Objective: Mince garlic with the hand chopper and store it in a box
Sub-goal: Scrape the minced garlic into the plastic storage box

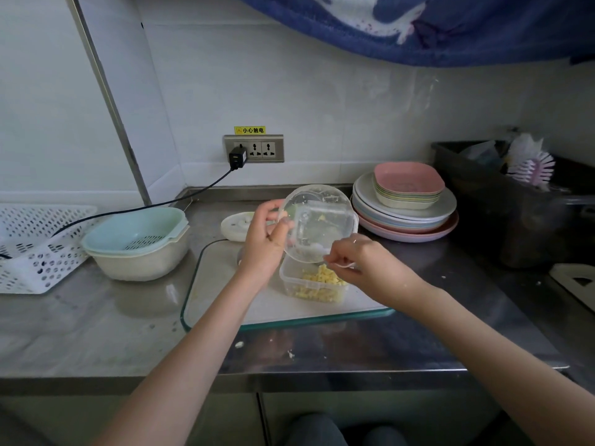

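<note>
Over the middle of the glass board [225, 304], the left hand [262, 243] has its fingers [283, 222] curled round the rim of the clear chopper bowl [317, 222], tipped mouth-down toward the box [310, 284]. The right hand [363, 263] pinches what looks like a small clear spoon [338, 260] at the bowl's lower lip, just above the box; the tool is hard to make out. Minced garlic [322, 280] already lies heaped in the box, with a few bits clinging inside the bowl.

To do this scraping well, I would keep the lip directly over the box opening and draw the spoon down the wall in short strokes, turning the bowl bit by bit, so nothing drops onto the board. Some crumbs [291, 354] already lie near the desk's [96, 333] front edge.

Behind the hands the white chopper lid [235, 225] rests by the board's far corner. Plates [405, 204] are stacked toward the right back, a colander [135, 233] sits to the left.

On the wall, a yellow sticker [250, 130] above the socket [254, 149] reads "小心触电". No other writing is readable.
</note>
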Tool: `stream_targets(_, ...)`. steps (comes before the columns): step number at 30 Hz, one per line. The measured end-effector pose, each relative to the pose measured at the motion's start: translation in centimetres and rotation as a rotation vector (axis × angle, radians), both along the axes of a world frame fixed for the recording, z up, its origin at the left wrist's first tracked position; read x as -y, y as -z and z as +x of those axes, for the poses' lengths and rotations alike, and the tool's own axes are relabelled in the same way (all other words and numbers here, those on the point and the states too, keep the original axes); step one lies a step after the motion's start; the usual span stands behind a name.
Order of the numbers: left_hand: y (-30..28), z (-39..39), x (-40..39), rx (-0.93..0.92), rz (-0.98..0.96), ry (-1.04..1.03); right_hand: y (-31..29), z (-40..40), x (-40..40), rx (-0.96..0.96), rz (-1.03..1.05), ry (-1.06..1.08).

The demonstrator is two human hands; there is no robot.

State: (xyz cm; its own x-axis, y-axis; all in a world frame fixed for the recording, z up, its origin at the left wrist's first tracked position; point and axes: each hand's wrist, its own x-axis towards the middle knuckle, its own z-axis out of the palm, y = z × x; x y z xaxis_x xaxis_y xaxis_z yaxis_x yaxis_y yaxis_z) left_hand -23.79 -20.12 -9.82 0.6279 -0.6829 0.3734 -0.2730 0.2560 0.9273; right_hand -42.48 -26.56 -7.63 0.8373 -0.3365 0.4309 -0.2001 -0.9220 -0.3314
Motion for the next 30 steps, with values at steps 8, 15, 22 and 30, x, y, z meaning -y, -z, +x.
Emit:
stream_targets(8,-0.6,0.6,-0.1,-0.484,0.049,0.139,-3.3,-1.7,-0.1,0.270,0.112,0.070)
stream_targets(15,-1.5,0.8,-0.9,-0.876,-0.050,0.476,-3.6,4.3,0.2,0.283,-0.176,0.261)
stream_targets(22,-1.2,-0.1,-0.8,-0.981,-0.097,0.533,-2.6,5.8,0.0,0.160,-0.353,0.389)
stream_targets(30,-1.1,0.0,-0.3,-0.868,0.023,0.446,-3.3,4.6,0.6,0.446,-0.253,0.333)
